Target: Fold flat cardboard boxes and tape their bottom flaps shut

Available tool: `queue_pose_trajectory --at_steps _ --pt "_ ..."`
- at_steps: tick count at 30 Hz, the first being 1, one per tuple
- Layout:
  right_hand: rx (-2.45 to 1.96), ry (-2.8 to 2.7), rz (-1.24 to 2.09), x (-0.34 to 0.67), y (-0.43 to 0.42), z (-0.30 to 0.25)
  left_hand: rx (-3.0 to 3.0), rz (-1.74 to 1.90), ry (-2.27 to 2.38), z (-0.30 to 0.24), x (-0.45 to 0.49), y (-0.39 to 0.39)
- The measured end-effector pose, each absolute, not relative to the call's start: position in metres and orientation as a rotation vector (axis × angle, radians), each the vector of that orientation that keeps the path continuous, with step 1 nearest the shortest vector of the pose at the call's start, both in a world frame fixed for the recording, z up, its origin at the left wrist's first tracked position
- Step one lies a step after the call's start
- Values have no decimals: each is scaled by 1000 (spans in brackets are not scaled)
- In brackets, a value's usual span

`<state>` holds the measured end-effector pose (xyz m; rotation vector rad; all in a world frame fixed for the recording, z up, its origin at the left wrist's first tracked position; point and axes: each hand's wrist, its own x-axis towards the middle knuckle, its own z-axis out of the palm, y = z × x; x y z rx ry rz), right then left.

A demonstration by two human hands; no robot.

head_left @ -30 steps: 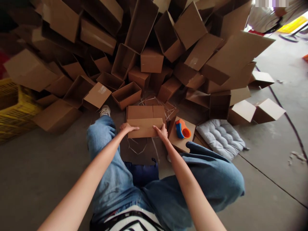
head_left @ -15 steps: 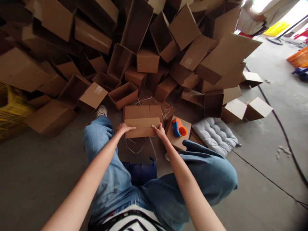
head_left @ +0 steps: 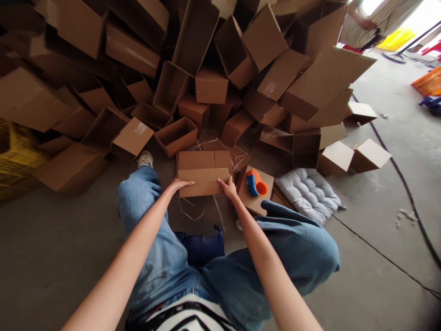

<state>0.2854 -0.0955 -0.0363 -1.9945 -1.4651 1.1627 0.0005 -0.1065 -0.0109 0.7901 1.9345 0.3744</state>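
Note:
A flattened brown cardboard box (head_left: pixel 204 172) lies on the floor between my knees. My left hand (head_left: pixel 179 185) rests on its near left corner, fingers stretched flat over the folded flap. My right hand (head_left: pixel 228 187) grips the near right corner with the thumb on top and the fingers curled at the edge. An orange and blue tape dispenser (head_left: pixel 256 183) sits on another piece of cardboard just right of my right hand.
A tall heap of brown cardboard boxes (head_left: pixel 213 85) fills the back. A grey quilted cushion (head_left: pixel 308 193) lies at the right, a yellow crate (head_left: pixel 15 161) at the far left. White strapping scraps (head_left: pixel 193 212) litter the floor. Another person (head_left: pixel 375 20) stands at the top right.
The view has shifted slightly to the right. Both hands stay on the near edge of the flattened box, barely moved.

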Motion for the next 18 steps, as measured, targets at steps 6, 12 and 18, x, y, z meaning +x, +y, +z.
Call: queue_pose_trajectory --at_steps 6,12,18 --pt "-1995 -1456 1157 284 -96 -31 714 498 1872 -9 3 -112" --pt "-1997 -1474 1146 283 -95 -30 684 552 1815 -11 2 -110" --pt "-1989 -1480 1123 284 -95 -32 742 526 1825 -15 1 -110"
